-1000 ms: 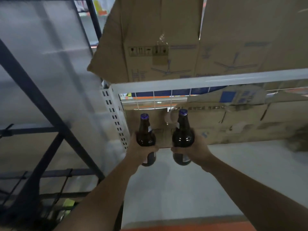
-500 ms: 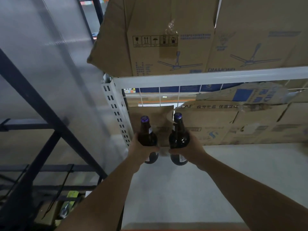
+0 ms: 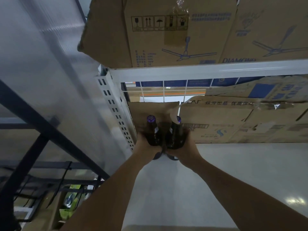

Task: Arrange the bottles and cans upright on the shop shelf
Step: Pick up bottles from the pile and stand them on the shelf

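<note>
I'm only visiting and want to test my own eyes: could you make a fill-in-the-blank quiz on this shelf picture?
1. The left hand grips the left bottle and the right hand grips the right bottle, so ____ bottles are held.
2. Both caps are ____.
3. The top box shows a drawn ceiling ____.
Missing words: two; purple; fan.

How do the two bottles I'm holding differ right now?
The left bottle, gripped by the left hand, sits nearer the perforated shelf post; the right bottle, gripped by the right hand, is farther from it. The left bottle's purple cap shows its full top; the right bottle's cap shows only part of it. Both are dark glass, purple-capped, roughly upright and side by side.
</note>
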A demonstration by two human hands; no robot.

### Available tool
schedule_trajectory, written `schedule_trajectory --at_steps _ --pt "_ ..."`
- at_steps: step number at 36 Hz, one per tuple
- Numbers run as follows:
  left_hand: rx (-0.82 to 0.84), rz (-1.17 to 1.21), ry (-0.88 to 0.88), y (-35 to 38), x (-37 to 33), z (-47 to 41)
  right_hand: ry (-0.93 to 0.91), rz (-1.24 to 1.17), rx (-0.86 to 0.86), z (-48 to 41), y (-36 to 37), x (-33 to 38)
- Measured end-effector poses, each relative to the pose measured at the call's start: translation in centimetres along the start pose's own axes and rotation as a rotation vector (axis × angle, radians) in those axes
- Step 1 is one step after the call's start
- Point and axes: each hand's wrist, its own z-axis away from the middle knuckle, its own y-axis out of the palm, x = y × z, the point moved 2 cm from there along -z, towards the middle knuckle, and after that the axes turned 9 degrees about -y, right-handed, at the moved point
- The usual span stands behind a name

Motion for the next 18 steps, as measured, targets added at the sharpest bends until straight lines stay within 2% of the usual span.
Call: schedule_trajectory --at_steps 7,18 --pt "0.061 -0.047 0.003 -0.6 -0.4 -0.3 0.034 -0.006 0.029 -0.7 0.5 -0.9" --pt "0.066 -0.094 -0.044 -1.1 -0.9 1.2 0.064 0.098 0.066 -0.9 0.6 -0.8"
